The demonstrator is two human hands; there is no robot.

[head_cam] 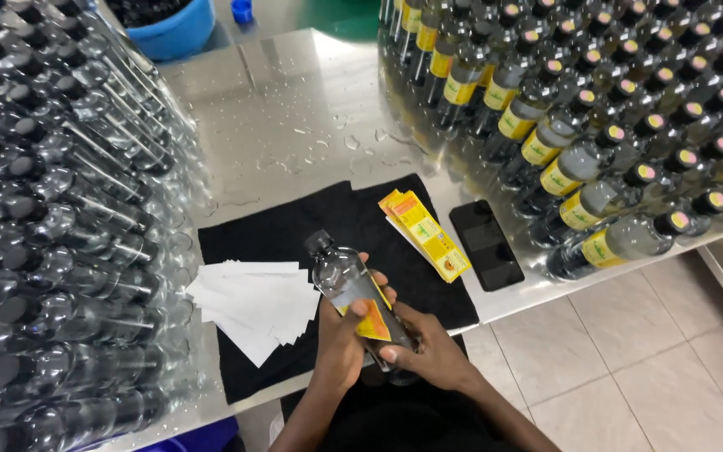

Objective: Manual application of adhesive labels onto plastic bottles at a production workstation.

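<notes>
I hold a clear plastic bottle [340, 272] with a black cap, tilted up and to the left over a black cloth [282, 230]. A yellow label [371, 321] lies partly stuck on its side. My left hand [340, 339] grips the bottle's lower body, thumb on the label. My right hand [433, 351] holds the bottle's base end, fingers pressing the label's edge.
A stack of yellow labels [424, 234] and a black phone [485, 244] lie right of the bottle. White backing papers [253, 301] are piled on the left. Unlabelled bottles [52, 209] crowd the left, labelled bottles [612, 109] the right. A blue tub [173, 29] sits beyond the wet steel table [294, 109].
</notes>
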